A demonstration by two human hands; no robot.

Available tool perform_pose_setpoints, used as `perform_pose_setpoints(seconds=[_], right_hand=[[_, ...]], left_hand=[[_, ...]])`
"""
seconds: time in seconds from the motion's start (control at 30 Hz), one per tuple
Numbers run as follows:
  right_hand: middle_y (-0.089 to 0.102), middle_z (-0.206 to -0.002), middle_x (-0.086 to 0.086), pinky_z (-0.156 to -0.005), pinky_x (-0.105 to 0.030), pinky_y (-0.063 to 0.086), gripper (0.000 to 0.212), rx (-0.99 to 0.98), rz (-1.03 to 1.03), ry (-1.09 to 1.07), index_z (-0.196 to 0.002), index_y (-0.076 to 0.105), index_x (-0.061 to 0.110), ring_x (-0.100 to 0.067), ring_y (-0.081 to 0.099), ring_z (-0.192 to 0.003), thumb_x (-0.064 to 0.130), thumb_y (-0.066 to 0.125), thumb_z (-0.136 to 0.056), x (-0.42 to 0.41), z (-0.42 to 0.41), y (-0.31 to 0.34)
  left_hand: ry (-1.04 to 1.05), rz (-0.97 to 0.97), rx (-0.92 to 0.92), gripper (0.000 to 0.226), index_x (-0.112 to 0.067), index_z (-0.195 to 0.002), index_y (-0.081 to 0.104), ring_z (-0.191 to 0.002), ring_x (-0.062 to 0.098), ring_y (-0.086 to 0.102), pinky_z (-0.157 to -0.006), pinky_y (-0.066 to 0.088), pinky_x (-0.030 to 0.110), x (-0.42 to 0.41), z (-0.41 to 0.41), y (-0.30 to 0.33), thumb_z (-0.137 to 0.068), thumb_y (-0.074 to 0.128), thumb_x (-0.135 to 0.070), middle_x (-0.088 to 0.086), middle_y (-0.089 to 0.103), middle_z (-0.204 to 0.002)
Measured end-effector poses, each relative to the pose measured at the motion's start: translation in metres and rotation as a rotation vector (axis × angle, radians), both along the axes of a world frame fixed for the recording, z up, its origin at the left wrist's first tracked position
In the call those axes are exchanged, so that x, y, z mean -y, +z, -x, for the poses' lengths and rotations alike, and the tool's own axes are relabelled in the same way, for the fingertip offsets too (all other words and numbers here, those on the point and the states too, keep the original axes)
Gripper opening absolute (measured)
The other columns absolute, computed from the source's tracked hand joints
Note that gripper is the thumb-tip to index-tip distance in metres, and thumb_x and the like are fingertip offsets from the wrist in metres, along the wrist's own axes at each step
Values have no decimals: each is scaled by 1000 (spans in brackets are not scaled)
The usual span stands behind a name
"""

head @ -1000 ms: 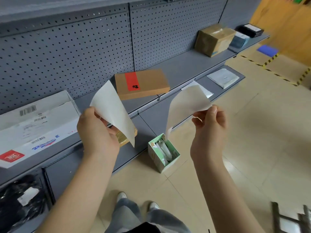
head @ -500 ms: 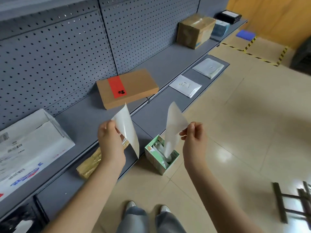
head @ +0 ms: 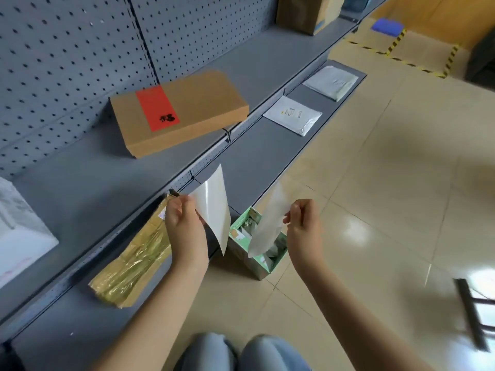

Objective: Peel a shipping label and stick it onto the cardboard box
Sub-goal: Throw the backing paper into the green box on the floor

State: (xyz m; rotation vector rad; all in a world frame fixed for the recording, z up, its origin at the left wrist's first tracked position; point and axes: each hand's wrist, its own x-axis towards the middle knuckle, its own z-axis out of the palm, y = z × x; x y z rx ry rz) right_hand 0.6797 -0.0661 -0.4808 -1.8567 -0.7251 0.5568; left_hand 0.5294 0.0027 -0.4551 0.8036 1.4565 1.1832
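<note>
Head view: grey shelf (head: 80, 199) backed by pegboard (head: 67, 62), tiled floor (head: 388, 183) alongside; cardboard box (head: 179, 111) with a red sticker (head: 155, 107) lies flat on it; left hand (head: 184, 226) pinches one white sheet (head: 214, 204); right hand (head: 304, 223) pinches another, blurred sheet (head: 267, 223) over a green carton (head: 257, 261); sheets apart; which is the label, cannot tell.

A grey pegboard wall (head: 80, 49) backs a long grey metal shelf (head: 88, 188), with a lower grey shelf (head: 257, 153) running along the floor edge. The floor (head: 388, 183) is glossy beige tile catching bright patches of light, and yellow-black hazard tape (head: 417, 60) marks it farther off.
</note>
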Motion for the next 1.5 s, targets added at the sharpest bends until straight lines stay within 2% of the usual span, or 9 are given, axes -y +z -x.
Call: perform_pose_setpoints(seconds=[0.2,0.43,0.7,0.93,1.03,1.1,1.17,1.3,1.5], right_hand=[[56,-80,-8,-57,-33,40,18,80,101,104,-84,43,14,-19,47,-68,8,31,-97,-25,-11,-107],[49,-81,-5,-49,-33,29,16,385,364,330,-87,37,17,-26,45,-65,3,33,-93,-60,-31,-208],[60,-113,-15,-84,-37,44,33,784,734,687,-115,47,4,-32,60,-102,-6,37,-85,-90,-45,-274],[65,-89,-18,-72,-39,48,24,715,882,704,-90,59,0,-37,64,-88,-12,39,-83,-93,-44,-284],[39,-60,-7,-62,-34,40,30,709,916,716,-60,34,8,-32,53,-73,-13,40,-80,-88,-46,-282],[42,-65,-8,-63,-36,42,23,703,885,718,-68,41,7,-34,56,-77,-11,39,-81,-84,-47,-278],[59,-90,-14,-70,-40,47,24,704,846,716,-101,53,4,-37,62,-91,-7,39,-85,-80,-48,-271],[56,-128,-10,-85,-40,48,39,623,687,590,-135,41,14,-33,57,-108,13,39,-96,-74,-46,-246],[64,-112,0,-85,-33,52,20,196,146,513,-112,59,18,-12,63,-96,22,51,-94,-49,-15,-126]], left_hand=[[-15,33,-6,15,-28,-83,51,-81,16,50,-76,43,32,-12,-11,-85,-95,44,-23,-2,52,-84],[-4,40,16,11,-18,-91,51,-74,8,51,-63,45,18,-26,-18,-144,-97,42,-18,-5,54,-84],[17,37,-22,18,-22,-79,51,-66,11,46,-75,43,33,-41,-21,-186,-95,44,-17,-1,48,-74],[5,40,-25,17,-21,-81,50,-67,12,46,-75,43,34,-40,-27,-196,-95,43,-16,0,48,-74],[7,43,-12,17,-20,-81,50,-64,10,44,-72,42,31,-36,-30,-190,-96,42,-16,-1,47,-72],[0,50,-15,17,-21,-82,50,-64,10,45,-73,42,31,-32,-30,-182,-96,42,-16,-2,47,-73],[-4,54,-21,16,-21,-83,50,-66,11,45,-75,43,31,-27,-30,-171,-96,43,-17,-1,46,-73],[12,52,-28,15,-22,-82,50,-68,11,44,-80,45,33,-17,-25,-144,-96,43,-20,-2,44,-74],[52,105,71,17,-20,-81,52,-72,16,49,-77,47,35,3,-19,-75,-96,45,-17,3,50,-79]])
